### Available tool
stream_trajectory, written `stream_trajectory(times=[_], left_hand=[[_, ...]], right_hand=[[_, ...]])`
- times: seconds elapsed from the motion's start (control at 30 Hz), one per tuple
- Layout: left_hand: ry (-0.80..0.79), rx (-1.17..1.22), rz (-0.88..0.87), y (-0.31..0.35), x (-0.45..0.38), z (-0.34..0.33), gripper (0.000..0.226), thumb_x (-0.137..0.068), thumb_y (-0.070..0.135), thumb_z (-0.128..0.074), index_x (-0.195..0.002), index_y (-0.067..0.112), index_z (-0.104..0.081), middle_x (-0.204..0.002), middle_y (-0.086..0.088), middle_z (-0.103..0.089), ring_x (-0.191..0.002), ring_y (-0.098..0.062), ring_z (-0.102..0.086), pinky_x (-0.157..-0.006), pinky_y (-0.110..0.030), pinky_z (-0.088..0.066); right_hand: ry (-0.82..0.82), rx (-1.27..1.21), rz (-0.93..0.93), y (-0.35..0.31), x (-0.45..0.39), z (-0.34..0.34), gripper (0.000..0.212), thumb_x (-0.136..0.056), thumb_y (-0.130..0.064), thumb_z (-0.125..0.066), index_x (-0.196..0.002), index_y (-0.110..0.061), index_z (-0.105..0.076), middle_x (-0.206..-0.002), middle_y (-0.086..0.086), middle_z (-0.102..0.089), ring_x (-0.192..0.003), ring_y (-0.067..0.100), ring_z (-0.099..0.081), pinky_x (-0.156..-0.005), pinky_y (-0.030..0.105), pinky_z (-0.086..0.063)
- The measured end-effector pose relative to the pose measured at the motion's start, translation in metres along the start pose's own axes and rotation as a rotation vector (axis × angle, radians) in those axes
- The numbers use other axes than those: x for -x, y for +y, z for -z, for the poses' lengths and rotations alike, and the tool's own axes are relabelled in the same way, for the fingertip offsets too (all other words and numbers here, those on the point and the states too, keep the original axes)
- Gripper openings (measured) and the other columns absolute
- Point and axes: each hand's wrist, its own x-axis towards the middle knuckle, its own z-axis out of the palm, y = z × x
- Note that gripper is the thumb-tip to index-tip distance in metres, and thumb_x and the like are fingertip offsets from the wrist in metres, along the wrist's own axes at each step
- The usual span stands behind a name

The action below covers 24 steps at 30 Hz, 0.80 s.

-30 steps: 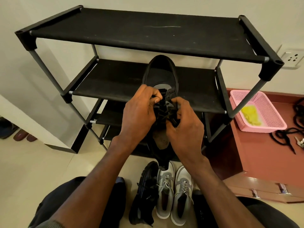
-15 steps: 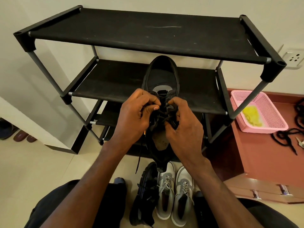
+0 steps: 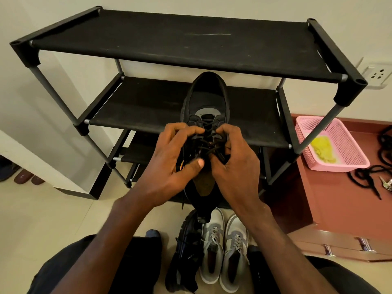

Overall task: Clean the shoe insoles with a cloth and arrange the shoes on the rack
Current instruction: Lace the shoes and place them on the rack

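1. Both hands hold a black shoe [image 3: 206, 102] up in front of the rack [image 3: 169, 45], toe pointing away toward the middle shelf, heel toward the person
2. The left hand [image 3: 169, 162] curls round the shoe's left side; its fingertips hook over the laces [image 3: 209, 143] and its thumb presses across the opening near the tongue
3. The right hand [image 3: 235, 166] curls round the shoe's right side, its fingers bent in on the laces, pinching them from that side
4. Inside the shoe's opening, between the 2 wrists, a brownish insole [image 3: 204, 185] shows
5. The rack is black fabric on grey poles, with a top shelf, a middle shelf and lower shelves partly hidden behind the hands
6. On the floor below the hands lie a second black shoe [image 3: 186, 251] and, just beside it on the right, a pair of grey and white sneakers [image 3: 224, 247], toes toward the rack
7. To the right of the rack a pink basket [image 3: 347, 160] sits on a reddish cabinet [image 3: 328, 198], with a yellow cloth [image 3: 322, 149] lying in it
8. Black cords [image 3: 364, 177] and some keys [image 3: 387, 183] lie on the cabinet near the basket
9. A wall socket [image 3: 376, 75] is on the wall at the right, and a few shoes [image 3: 23, 176] lie at the far left on the floor
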Motion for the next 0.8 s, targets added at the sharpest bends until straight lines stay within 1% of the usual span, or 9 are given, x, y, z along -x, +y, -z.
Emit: stream_trajectory(times=[0.07,0.13,0.2,0.3,0.37,0.43,0.5,0.63,0.8], left_hand=[[0.018,-0.121,-0.003,-0.003,0.000,-0.004,0.067,-0.085,0.028,-0.071,-0.146,0.033,-0.042,-0.142,0.007,-0.030,-0.134,-0.020,-0.038,-0.107,-0.044,-0.048],[0.094,-0.174,-0.022,-0.005,-0.006,-0.012,0.065,-0.085,0.024,-0.070,-0.143,0.030,-0.042,-0.142,0.004,-0.030,-0.131,-0.023,-0.042,-0.104,-0.045,-0.050],[0.167,-0.186,-0.042,-0.006,-0.012,-0.018,0.059,-0.084,0.027,-0.063,-0.140,0.027,-0.042,-0.140,0.000,-0.032,-0.126,-0.024,-0.045,-0.101,-0.045,-0.052],[0.245,-0.192,-0.044,-0.007,-0.016,-0.025,0.054,-0.086,0.030,-0.060,-0.137,0.025,-0.043,-0.139,-0.002,-0.034,-0.123,-0.023,-0.047,-0.096,-0.043,-0.054],[0.252,-0.214,-0.051,-0.007,-0.016,-0.025,0.056,-0.085,0.024,-0.064,-0.137,0.025,-0.043,-0.138,-0.001,-0.034,-0.122,-0.022,-0.046,-0.098,-0.044,-0.053],[0.256,-0.238,-0.057,-0.006,-0.016,-0.024,0.059,-0.083,0.020,-0.064,-0.138,0.024,-0.043,-0.138,0.000,-0.034,-0.123,-0.020,-0.044,-0.102,-0.045,-0.051],[0.259,-0.249,-0.050,-0.005,-0.017,-0.023,0.062,-0.083,0.020,-0.065,-0.141,0.023,-0.042,-0.139,0.000,-0.034,-0.125,-0.019,-0.043,-0.104,-0.044,-0.049],[0.252,-0.266,-0.033,-0.006,-0.016,-0.023,0.065,-0.084,0.022,-0.065,-0.144,0.024,-0.041,-0.140,0.000,-0.033,-0.124,-0.018,-0.042,-0.104,-0.043,-0.050],[0.285,-0.272,-0.036,-0.007,-0.018,-0.028,0.065,-0.082,0.015,-0.066,-0.143,0.020,-0.043,-0.139,-0.003,-0.034,-0.124,-0.018,-0.042,-0.104,-0.041,-0.050]], right_hand=[[-0.008,-0.020,-0.001,-0.001,-0.001,0.001,0.038,-0.088,-0.034,-0.062,-0.125,-0.029,-0.055,-0.102,-0.012,-0.068,-0.090,0.010,-0.069,-0.072,0.037,-0.060],[-0.022,-0.042,0.000,-0.002,-0.003,0.003,0.038,-0.087,-0.028,-0.069,-0.123,-0.030,-0.056,-0.097,-0.015,-0.066,-0.085,0.008,-0.068,-0.070,0.036,-0.060],[-0.074,-0.065,0.006,-0.001,-0.004,0.007,0.042,-0.085,-0.026,-0.074,-0.124,-0.031,-0.057,-0.093,-0.020,-0.060,-0.081,0.005,-0.064,-0.071,0.031,-0.058],[-0.169,-0.067,0.073,0.002,-0.007,0.021,0.043,-0.092,-0.045,-0.067,-0.132,-0.029,-0.058,-0.099,-0.017,-0.054,-0.092,0.011,-0.060,-0.078,0.032,-0.054],[-0.137,-0.048,0.114,0.003,-0.011,0.030,0.040,-0.101,-0.050,-0.056,-0.132,-0.025,-0.064,-0.108,-0.012,-0.054,-0.101,0.016,-0.058,-0.083,0.036,-0.052],[-0.056,0.014,0.126,0.005,-0.020,0.033,0.033,-0.105,-0.041,-0.054,-0.132,-0.026,-0.067,-0.114,-0.011,-0.056,-0.103,0.017,-0.057,-0.085,0.030,-0.049],[-0.034,0.099,0.159,0.008,-0.030,0.030,0.027,-0.106,-0.031,-0.058,-0.130,-0.028,-0.070,-0.116,-0.012,-0.059,-0.103,0.015,-0.055,-0.086,0.024,-0.046],[-0.059,-0.026,0.193,0.016,-0.039,0.021,0.020,-0.102,-0.021,-0.068,-0.120,-0.022,-0.076,-0.113,-0.009,-0.069,-0.108,0.017,-0.065,-0.089,0.043,-0.056],[-0.048,-0.005,0.222,0.014,-0.048,0.008,0.014,-0.099,-0.013,-0.068,-0.110,-0.018,-0.076,-0.106,-0.006,-0.065,-0.098,0.022,-0.066,-0.079,0.045,-0.058]])
